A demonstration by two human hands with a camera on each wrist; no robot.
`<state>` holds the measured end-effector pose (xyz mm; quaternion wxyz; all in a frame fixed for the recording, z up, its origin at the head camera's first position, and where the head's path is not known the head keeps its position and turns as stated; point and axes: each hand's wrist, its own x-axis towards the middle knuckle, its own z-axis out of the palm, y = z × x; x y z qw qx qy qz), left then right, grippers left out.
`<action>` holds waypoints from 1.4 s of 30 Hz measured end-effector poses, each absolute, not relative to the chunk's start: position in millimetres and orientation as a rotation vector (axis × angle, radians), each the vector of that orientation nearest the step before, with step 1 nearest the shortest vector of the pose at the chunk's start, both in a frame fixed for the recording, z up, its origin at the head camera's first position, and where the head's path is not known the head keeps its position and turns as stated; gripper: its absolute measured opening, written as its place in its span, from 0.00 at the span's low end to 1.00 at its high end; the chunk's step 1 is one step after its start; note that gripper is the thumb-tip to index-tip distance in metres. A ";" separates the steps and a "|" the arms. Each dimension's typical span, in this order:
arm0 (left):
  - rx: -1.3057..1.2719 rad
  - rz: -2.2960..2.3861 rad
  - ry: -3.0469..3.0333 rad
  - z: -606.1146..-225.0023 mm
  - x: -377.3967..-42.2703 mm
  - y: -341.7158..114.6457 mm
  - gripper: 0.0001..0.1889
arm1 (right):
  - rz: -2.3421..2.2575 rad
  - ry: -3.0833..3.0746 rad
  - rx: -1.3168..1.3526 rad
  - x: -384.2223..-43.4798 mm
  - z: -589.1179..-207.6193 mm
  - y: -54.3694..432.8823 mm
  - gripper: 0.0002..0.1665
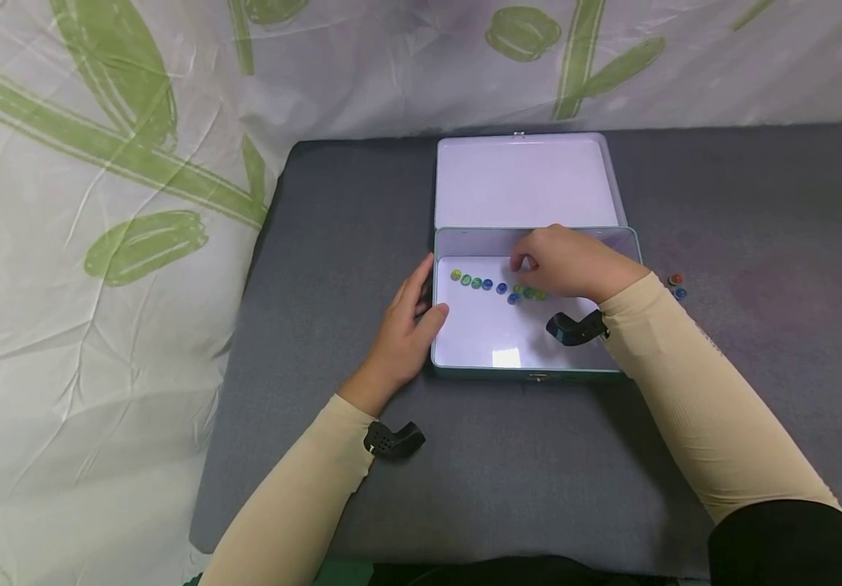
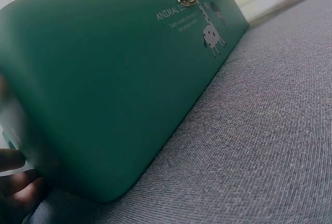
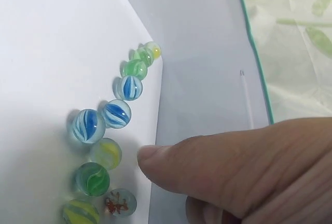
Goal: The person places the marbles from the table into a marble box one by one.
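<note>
A shallow tin box, white inside and green outside, stands with its lid up. Glass marbles lie in a crooked line on its floor, with blue, green and yellow swirls. My right hand reaches in over the far side, fingers bent and no marble visible between them. In the right wrist view, one fingertip is beside a yellow-swirled marble and a clear marble with a reddish-brown pattern. My left hand rests against the box's left side, fingers extended along the outside and thumb by the rim.
The raised lid leans back behind the box. To the right of the box, a reddish marble and a blue marble lie on the grey tabletop. A leaf-patterned cloth hangs along the back and left.
</note>
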<state>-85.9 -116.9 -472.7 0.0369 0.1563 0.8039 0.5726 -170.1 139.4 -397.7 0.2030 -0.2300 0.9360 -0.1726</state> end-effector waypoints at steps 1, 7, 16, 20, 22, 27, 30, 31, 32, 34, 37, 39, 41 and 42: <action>0.479 1.755 2.471 -472.4 -86.0 -117.0 0.38 | -0.481 2.611 -0.640 -170.2 -397.5 139.4 0.10; 0.483 1.744 2.476 -471.4 -86.0 -117.2 0.37 | -0.496 2.611 -0.633 -169.2 -395.0 138.9 0.10; 0.472 1.731 2.480 -473.6 -85.6 -115.9 0.37 | -0.507 2.613 -0.610 -167.7 -388.3 140.5 0.11; 0.467 1.729 2.484 -474.1 -85.3 -115.7 0.37 | -0.508 2.621 -0.611 -167.0 -382.7 142.0 0.11; 0.462 1.724 2.488 -474.2 -85.1 -115.7 0.37 | -0.511 2.623 -0.608 -166.5 -379.4 142.8 0.11; 0.464 1.732 2.495 -474.2 -85.6 -115.9 0.37 | -0.506 2.631 -0.587 -165.8 -373.8 144.0 0.11; 0.464 1.740 2.495 -473.4 -85.5 -115.7 0.37 | -0.508 2.644 -0.577 -164.4 -371.0 145.8 0.11; 0.463 1.740 2.496 -473.3 -85.4 -115.6 0.37 | -0.510 2.649 -0.577 -163.8 -370.1 146.8 0.11; 0.463 1.740 2.496 -473.3 -85.4 -115.6 0.37 | -0.513 2.653 -0.580 -163.2 -369.1 147.8 0.11; 0.462 1.747 2.492 -473.4 -85.3 -115.6 0.37 | -0.519 2.663 -0.590 -161.7 -366.7 149.9 0.10; 0.467 1.755 2.490 -473.7 -85.5 -115.7 0.37 | -0.521 2.671 -0.605 -159.2 -363.2 153.4 0.11; 0.469 1.758 2.491 -473.8 -85.7 -115.7 0.37 | -0.517 2.676 -0.609 -157.3 -360.2 155.6 0.12; 0.473 1.758 2.496 -473.6 -85.8 -115.8 0.37 | -0.511 2.682 -0.606 -155.4 -357.1 158.1 0.12; 0.473 1.759 2.495 -473.5 -85.9 -115.8 0.37 | -0.508 2.685 -0.607 -154.5 -355.7 159.7 0.12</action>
